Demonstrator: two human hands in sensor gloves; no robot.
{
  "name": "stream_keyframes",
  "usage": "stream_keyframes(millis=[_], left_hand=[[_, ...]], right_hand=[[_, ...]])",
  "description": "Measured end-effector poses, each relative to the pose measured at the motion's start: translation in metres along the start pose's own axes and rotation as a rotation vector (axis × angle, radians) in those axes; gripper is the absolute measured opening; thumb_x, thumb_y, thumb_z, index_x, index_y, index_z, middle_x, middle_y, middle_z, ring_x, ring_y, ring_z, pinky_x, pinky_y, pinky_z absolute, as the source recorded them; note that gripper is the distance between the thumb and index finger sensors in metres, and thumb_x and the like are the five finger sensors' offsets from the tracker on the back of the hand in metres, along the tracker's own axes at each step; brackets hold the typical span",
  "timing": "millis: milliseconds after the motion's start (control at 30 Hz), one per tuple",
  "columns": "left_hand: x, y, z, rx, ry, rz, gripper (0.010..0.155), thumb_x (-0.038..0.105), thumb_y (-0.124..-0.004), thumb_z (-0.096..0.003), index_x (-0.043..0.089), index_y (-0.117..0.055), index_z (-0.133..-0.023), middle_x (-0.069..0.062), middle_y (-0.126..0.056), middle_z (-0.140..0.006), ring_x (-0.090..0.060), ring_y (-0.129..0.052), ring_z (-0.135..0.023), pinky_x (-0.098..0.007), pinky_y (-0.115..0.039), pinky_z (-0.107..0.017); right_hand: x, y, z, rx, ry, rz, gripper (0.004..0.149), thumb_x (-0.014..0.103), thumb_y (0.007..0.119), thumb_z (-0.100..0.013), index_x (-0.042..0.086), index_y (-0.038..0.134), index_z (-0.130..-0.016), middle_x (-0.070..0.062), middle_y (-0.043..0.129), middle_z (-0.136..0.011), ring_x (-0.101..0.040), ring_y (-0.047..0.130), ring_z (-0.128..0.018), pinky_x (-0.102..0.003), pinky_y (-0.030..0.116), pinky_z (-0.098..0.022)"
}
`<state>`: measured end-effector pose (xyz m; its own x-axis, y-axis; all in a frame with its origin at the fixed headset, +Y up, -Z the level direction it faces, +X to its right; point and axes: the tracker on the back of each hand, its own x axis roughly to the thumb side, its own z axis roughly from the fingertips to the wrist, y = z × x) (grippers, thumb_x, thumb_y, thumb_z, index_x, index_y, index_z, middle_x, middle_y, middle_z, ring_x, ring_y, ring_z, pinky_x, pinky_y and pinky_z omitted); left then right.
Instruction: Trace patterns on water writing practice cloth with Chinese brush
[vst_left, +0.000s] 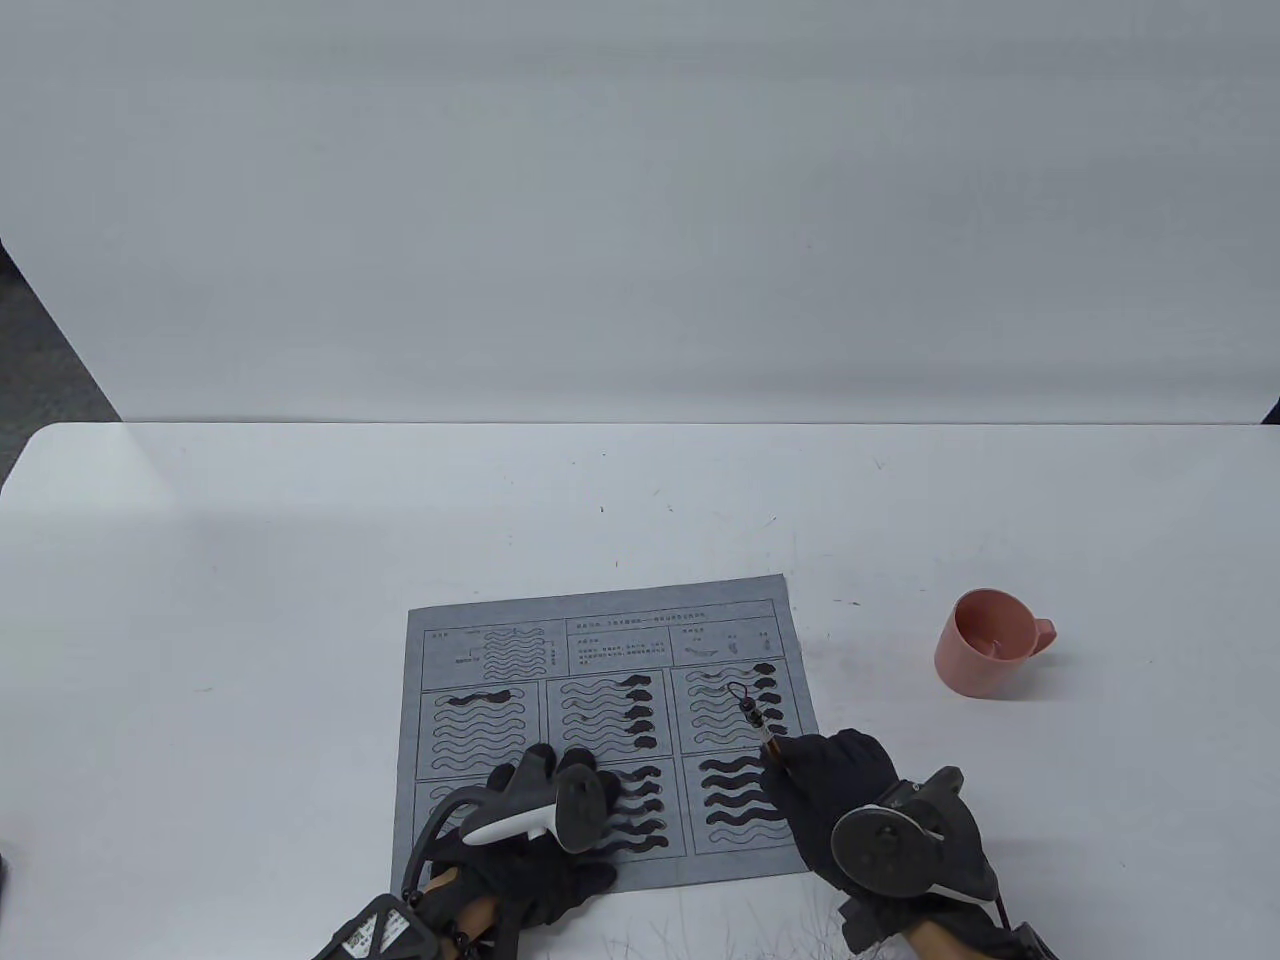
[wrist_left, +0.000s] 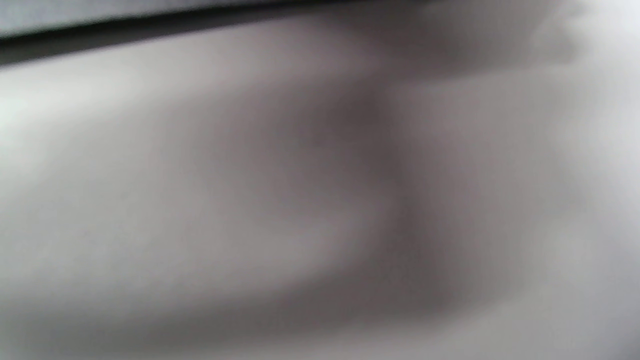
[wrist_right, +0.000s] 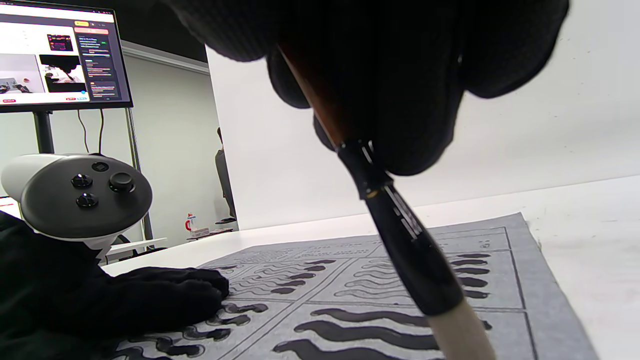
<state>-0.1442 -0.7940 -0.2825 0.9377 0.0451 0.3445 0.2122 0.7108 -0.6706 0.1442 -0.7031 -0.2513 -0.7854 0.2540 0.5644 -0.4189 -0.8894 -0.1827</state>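
Note:
A grey water writing cloth (vst_left: 600, 640) printed with panels of wavy lines lies on the white table; several waves are darkened. It also shows in the right wrist view (wrist_right: 530, 285). My right hand (vst_left: 815, 775) grips a Chinese brush (vst_left: 758, 725) over the cloth's lower right panel. In the right wrist view the brush (wrist_right: 400, 235) slants down, its pale tip (wrist_right: 462, 335) over dark wavy strokes. My left hand (vst_left: 555, 800) rests flat on the cloth's lower middle panel and also shows in the right wrist view (wrist_right: 165, 295). The left wrist view is only a grey blur.
A pink cup (vst_left: 985, 643) stands on the table to the right of the cloth. A white wall panel (vst_left: 640, 200) rises behind the table. A monitor on a stand (wrist_right: 60, 55) shows far off in the right wrist view.

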Motion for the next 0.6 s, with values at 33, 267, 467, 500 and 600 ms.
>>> stream_keyframes(millis=[33,267,467,500,600], left_hand=[[0.0000,0.0000,0.0000,0.000,0.000,0.000,0.084,0.067,-0.042,-0.0432,0.046,0.023,-0.093,0.010,0.035,-0.100,-0.033,0.032,-0.095,-0.060,0.008,-0.071],[-0.0002,0.0000,0.0001,0.000,0.000,0.000,0.084,0.067,-0.042,-0.0433,0.046,0.023,-0.093,0.010,0.035,-0.100,-0.033,0.032,-0.095,-0.060,0.008,-0.071],[-0.0002,0.0000,0.0002,0.000,0.000,0.000,0.084,0.067,-0.042,-0.0432,0.046,0.023,-0.093,0.010,0.035,-0.100,-0.033,0.031,-0.095,-0.060,0.008,-0.071],[-0.0002,0.0000,0.0002,0.000,0.000,0.000,0.084,0.067,-0.042,-0.0432,0.046,0.023,-0.093,0.010,0.035,-0.100,-0.033,0.032,-0.095,-0.060,0.008,-0.071],[-0.0002,-0.0001,0.0003,0.000,0.000,0.000,0.084,0.067,-0.042,-0.0432,0.046,0.023,-0.093,0.010,0.035,-0.100,-0.033,0.031,-0.095,-0.060,0.008,-0.071]], right_hand=[[0.0000,-0.0001,0.0000,-0.001,0.000,0.000,0.040,0.032,0.066,-0.056,0.007,0.078,-0.085,-0.015,0.096,-0.075,-0.034,0.101,-0.057,-0.064,0.074,-0.054],[-0.0007,-0.0004,0.0000,-0.013,-0.001,-0.013,0.040,0.032,0.066,-0.056,0.007,0.077,-0.085,-0.015,0.096,-0.076,-0.034,0.101,-0.058,-0.064,0.074,-0.054],[-0.0039,-0.0035,0.0013,-0.056,0.014,-0.099,0.041,0.033,0.066,-0.056,0.007,0.077,-0.086,-0.015,0.096,-0.076,-0.034,0.101,-0.058,-0.064,0.074,-0.054],[-0.0053,-0.0042,0.0016,-0.065,0.023,-0.121,0.041,0.033,0.066,-0.056,0.008,0.077,-0.086,-0.015,0.096,-0.077,-0.034,0.101,-0.059,-0.064,0.074,-0.054],[-0.0093,-0.0073,0.0028,-0.116,0.046,-0.224,0.041,0.033,0.066,-0.056,0.008,0.077,-0.086,-0.015,0.096,-0.078,-0.034,0.101,-0.060,-0.064,0.075,-0.054]])
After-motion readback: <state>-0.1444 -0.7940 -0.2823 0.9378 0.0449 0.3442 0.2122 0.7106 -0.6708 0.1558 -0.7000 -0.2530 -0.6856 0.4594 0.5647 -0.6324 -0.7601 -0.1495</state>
